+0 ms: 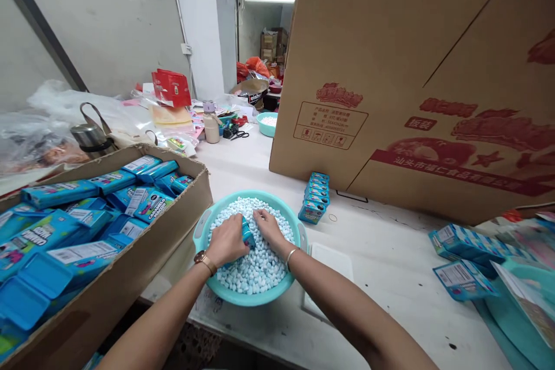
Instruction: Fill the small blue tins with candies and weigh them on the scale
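A turquoise basin (248,299) full of small white and pale-blue candies (255,274) stands at the table's front edge. Within its rim, my left hand (228,239) is closed around a small blue candy box (247,233), tilted and partly hidden by the fingers. Just right of the box, my right hand (269,228) rests among the candies with its fingers curled together. Whatever lies inside those fingers is hidden. To the left, a cardboard carton (173,217) holds many blue candy boxes (87,251), some with open lids.
A short row of blue boxes (315,196) stands behind the basin, before a large printed carton (329,40). More blue boxes (466,280) lie at right beside another turquoise basin (520,312). A white lid (333,266) lies under my right forearm. Scissors (240,135) and a bottle (211,127) are farther back.
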The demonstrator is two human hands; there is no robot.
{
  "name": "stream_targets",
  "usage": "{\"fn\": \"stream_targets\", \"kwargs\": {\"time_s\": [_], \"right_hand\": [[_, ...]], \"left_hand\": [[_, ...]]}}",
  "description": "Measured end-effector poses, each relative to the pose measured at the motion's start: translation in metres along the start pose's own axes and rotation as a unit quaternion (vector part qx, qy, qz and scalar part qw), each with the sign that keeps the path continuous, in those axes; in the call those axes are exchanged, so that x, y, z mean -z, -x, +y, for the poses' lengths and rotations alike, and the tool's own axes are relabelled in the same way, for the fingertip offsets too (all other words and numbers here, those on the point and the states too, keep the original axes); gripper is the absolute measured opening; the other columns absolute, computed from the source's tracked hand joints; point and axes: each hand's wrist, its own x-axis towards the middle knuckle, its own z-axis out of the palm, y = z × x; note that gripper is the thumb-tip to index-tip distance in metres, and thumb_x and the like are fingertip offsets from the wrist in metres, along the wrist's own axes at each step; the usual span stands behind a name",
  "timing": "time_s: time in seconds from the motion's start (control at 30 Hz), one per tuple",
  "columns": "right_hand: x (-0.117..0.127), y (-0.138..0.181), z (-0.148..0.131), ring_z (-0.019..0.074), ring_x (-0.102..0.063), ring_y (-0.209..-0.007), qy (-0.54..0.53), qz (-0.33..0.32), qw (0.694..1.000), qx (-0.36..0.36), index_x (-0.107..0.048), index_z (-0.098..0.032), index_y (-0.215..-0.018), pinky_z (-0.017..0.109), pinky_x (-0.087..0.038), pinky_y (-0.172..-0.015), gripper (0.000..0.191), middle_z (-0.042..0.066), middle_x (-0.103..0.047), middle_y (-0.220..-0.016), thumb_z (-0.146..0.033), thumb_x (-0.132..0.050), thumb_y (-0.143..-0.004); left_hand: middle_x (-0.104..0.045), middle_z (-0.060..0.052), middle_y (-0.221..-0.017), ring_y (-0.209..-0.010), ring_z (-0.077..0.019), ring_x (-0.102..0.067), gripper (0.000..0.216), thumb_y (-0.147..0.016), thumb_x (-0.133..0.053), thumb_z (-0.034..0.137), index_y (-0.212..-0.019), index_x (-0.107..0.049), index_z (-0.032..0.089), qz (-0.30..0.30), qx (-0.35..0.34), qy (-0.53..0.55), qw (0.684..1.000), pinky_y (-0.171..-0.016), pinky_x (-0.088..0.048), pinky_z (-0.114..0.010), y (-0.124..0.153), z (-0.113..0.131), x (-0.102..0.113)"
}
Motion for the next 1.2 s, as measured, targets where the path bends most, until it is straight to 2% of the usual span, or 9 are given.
{"fn": "stream_targets", "kwargs": {"time_s": [0.1, 0.3, 0.47, 0.73, 0.9, 1.2], "right_hand": [[-0.009, 0.005, -0.01, 0.0219, -0.058, -0.077, -0.075, -0.001, 0.997, -0.037, -0.064, -0.019, -0.075, 0.032, -0.046, -0.072, 0.038, 0.003, -0.064, -0.073, -0.057, -0.062, -0.072], [-0.021, 0.009, -0.051, 0.0188, -0.059, -0.075, -0.173, 0.024, 0.984, -0.031, -0.066, -0.018, -0.076, 0.028, -0.045, -0.073, 0.028, 0.002, -0.066, -0.077, -0.042, -0.07, -0.063], [-0.023, 0.006, -0.076, 0.0163, -0.055, -0.064, -0.188, 0.021, 0.982, -0.022, -0.065, -0.017, -0.069, 0.028, -0.043, -0.065, 0.022, 0.001, -0.064, -0.068, -0.037, -0.07, -0.06], [-0.023, 0.007, -0.079, 0.0171, -0.057, -0.065, -0.19, 0.026, 0.981, -0.019, -0.066, -0.017, -0.066, 0.027, -0.044, -0.064, 0.021, 0.001, -0.065, -0.067, -0.037, -0.07, -0.06], [-0.025, 0.005, -0.075, 0.0169, -0.055, -0.066, -0.181, 0.034, 0.983, -0.013, -0.065, -0.017, -0.061, 0.027, -0.043, -0.066, 0.02, 0.001, -0.063, -0.065, -0.037, -0.07, -0.059], [-0.024, 0.007, -0.077, 0.0175, -0.056, -0.069, -0.193, 0.045, 0.98, 0.003, -0.066, -0.017, -0.062, 0.028, -0.042, -0.068, 0.02, 0.002, -0.064, -0.068, -0.037, -0.067, -0.062]], "left_hand": [[-0.062, -0.015, -0.112, -0.106, -0.0367, -0.061, 0.053, -0.061, -0.066, 0.027, -0.111, -0.051, 0.016, 0.027, -0.006, 0.029, 0.999, -0.078, -0.049, -0.04, 0.006, -0.002, -0.002], [-0.055, -0.013, -0.127, -0.12, -0.0274, -0.054, 0.068, -0.069, -0.067, 0.034, -0.128, -0.038, 0.015, 0.122, 0.011, 0.109, 0.986, -0.1, -0.044, -0.036, 0.021, -0.008, -0.012], [-0.057, -0.013, -0.126, -0.118, -0.0303, -0.056, 0.073, -0.071, -0.068, 0.04, -0.131, -0.037, 0.014, 0.172, 0.024, 0.156, 0.972, -0.099, -0.045, -0.04, 0.022, -0.005, -0.01], [-0.061, -0.014, -0.122, -0.114, -0.0336, -0.059, 0.07, -0.068, -0.071, 0.038, -0.127, -0.043, 0.013, 0.178, 0.02, 0.176, 0.968, -0.097, -0.045, -0.045, 0.017, -0.008, -0.004], [-0.063, -0.013, -0.117, -0.107, -0.0332, -0.062, 0.069, -0.067, -0.071, 0.037, -0.126, -0.045, 0.014, 0.165, 0.015, 0.174, 0.971, -0.091, -0.048, -0.044, 0.015, -0.009, -0.004], [-0.064, -0.011, -0.111, -0.103, -0.0318, -0.062, 0.065, -0.068, -0.072, 0.038, -0.124, -0.046, 0.016, 0.169, -0.004, 0.161, 0.972, -0.089, -0.048, -0.043, 0.013, -0.009, 0.002]]}}
